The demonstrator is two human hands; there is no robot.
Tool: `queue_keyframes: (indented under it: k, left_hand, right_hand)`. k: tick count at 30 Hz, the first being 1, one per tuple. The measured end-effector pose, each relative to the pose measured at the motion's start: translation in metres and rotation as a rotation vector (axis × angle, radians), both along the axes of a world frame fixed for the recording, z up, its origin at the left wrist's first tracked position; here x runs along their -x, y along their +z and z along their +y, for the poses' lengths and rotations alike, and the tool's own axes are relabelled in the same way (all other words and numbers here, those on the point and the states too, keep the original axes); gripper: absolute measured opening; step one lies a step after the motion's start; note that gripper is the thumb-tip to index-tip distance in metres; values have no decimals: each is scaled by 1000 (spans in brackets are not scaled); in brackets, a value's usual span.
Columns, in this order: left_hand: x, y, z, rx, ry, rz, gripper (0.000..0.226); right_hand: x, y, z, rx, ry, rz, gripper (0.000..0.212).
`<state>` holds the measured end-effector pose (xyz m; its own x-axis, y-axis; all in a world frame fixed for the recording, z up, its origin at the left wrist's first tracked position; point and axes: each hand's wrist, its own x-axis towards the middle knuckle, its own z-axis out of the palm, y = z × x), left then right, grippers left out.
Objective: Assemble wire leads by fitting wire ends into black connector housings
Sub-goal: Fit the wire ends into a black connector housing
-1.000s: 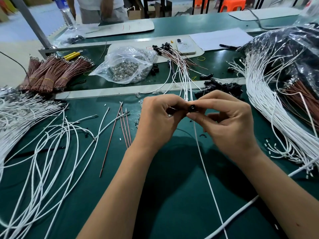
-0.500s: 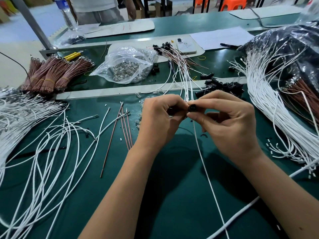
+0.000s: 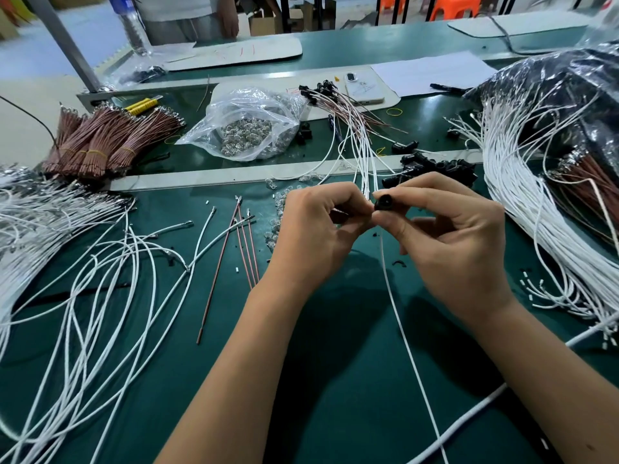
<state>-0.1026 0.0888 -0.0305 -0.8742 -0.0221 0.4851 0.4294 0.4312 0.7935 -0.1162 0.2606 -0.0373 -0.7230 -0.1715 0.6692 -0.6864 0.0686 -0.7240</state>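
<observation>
Black plastic, in the form of a small connector housing [image 3: 383, 203], is pinched between the thumb and forefinger of the right hand [image 3: 449, 239]; its round open end is turned toward the camera; the housing is held above the green table [image 3: 335, 380], in the narrow gap between the two hands. The left hand [image 3: 315, 236] is curled, with thumb and fingertips brought together just beside the housing; something thin is pinched there, though what it is cannot be made out. A white wire [image 3: 407, 346] is seen hanging from beneath the housing and running down across the table toward the near edge; whether its end is already seated in the housing cannot be told.

A heap of loose black housings [image 3: 445, 167] is noted just behind the right hand; finished leads [image 3: 348, 118] with black housings fitted are fanned out behind it. A large bundle of white wires [image 3: 536, 202] is laid to the right, partly on a dark plastic bag [image 3: 569, 92]; further white wires [image 3: 83, 279] are spread loosely to the left. A few brown wires [image 3: 246, 249] are laid just left of the left hand; banded bundles of brown wires [image 3: 110, 142] are stacked at the far left. A clear bag of metal parts [image 3: 248, 128] is set behind the centre rail.
</observation>
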Motion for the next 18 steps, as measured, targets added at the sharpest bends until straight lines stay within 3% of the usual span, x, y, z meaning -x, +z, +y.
queue_keyframes:
  k: [8, 12, 14, 18]
  left_hand:
    - [-3, 5, 0, -22, -44, -74, 30]
    - [-6, 7, -1, -229, -172, -231, 23]
    - [-9, 11, -2, -344, -239, -293, 35]
    - [-11, 19, 1, -514, -237, -243, 34]
  right_hand:
    - [1, 0, 1, 28, 2, -85, 18]
    - [8, -4, -2, 108, 31, -200, 16]
    - [11, -7, -4, 124, 37, -262, 13]
    - [10, -6, -8, 184, 177, -362, 14]
